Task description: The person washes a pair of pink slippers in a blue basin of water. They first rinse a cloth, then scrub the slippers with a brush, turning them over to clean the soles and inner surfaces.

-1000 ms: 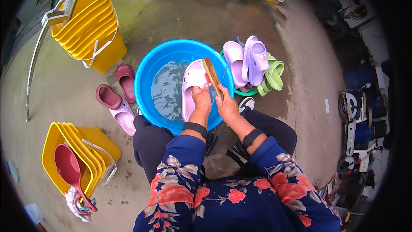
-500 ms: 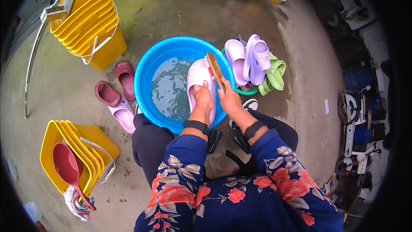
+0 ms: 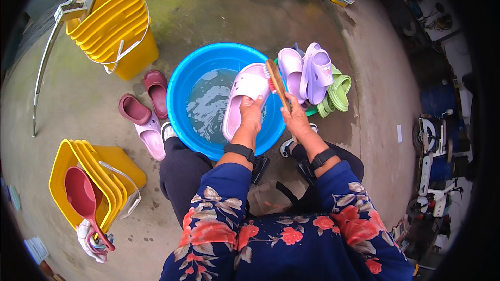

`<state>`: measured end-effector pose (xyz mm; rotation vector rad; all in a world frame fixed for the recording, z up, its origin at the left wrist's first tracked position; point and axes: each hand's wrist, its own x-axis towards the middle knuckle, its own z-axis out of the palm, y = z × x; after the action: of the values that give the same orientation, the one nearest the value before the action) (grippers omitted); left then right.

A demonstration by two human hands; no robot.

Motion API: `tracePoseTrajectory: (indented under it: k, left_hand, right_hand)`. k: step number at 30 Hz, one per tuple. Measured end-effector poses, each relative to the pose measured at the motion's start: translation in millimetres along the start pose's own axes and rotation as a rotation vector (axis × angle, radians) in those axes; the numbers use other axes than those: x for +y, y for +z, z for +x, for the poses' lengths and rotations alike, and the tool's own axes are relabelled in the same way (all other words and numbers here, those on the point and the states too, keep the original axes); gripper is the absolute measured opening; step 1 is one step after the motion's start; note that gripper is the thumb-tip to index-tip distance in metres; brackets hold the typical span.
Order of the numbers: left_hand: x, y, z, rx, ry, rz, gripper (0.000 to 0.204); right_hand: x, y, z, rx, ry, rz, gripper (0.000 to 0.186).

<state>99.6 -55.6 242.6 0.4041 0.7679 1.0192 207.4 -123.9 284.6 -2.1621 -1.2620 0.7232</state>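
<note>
My left hand (image 3: 251, 115) grips a pale pink slipper (image 3: 252, 80) at the opening behind its strap, with some fingers hidden. The slipper is held tilted over the right part of a round blue basin (image 3: 176, 119) of cloudy water (image 3: 209, 106). Closed around the handle of a wooden scrub brush (image 3: 278, 83) is my right hand (image 3: 296, 118). The brush's white and red bristles touch the right side of the slipper's strap.
Right of the basin, lilac slippers (image 3: 315, 75) and green clogs (image 3: 339, 91) pile on a green container. Maroon clogs (image 3: 156, 93) and a pink slipper (image 3: 151, 138) lie left. Stacked yellow buckets (image 3: 133, 54) stand far left; nearer ones (image 3: 117, 169) hold a red dipper (image 3: 80, 190).
The slipper has turned, its toe swinging right and its sole edge showing more. Both hands have shifted slightly, and the brush has moved right along with the strap.
</note>
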Motion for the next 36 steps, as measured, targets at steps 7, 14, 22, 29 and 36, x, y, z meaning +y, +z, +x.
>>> tracePoseTrajectory:
  k: [7, 14, 22, 29, 36]
  left_hand:
    - [1.7, 9.6, -10.8, -0.157, 0.028, 0.084, 0.041]
    - [4.2, 6.6, -2.6, -0.053, 0.149, 0.284, 0.033]
    - [18.3, -5.4, 3.2, 0.050, -0.044, -0.409, 0.034]
    - [-3.8, -18.4, 7.1, -0.015, -0.034, -0.410, 0.038]
    - [-13.1, -27.3, 11.0, 0.043, -0.196, -0.440, 0.044]
  right_hand:
    - [2.2, -16.1, 19.3, 0.087, 0.132, 0.301, 0.051]
    - [-17.2, -1.6, 5.6, 0.201, -0.247, 0.114, 0.047]
    - [-48.2, 19.6, -29.2, -0.120, -0.149, -0.340, 0.054]
    - [-58.4, 8.4, -15.6, -0.029, -0.162, -0.528, 0.053]
    - [-54.9, 7.4, -18.3, -0.049, -0.152, -0.541, 0.052]
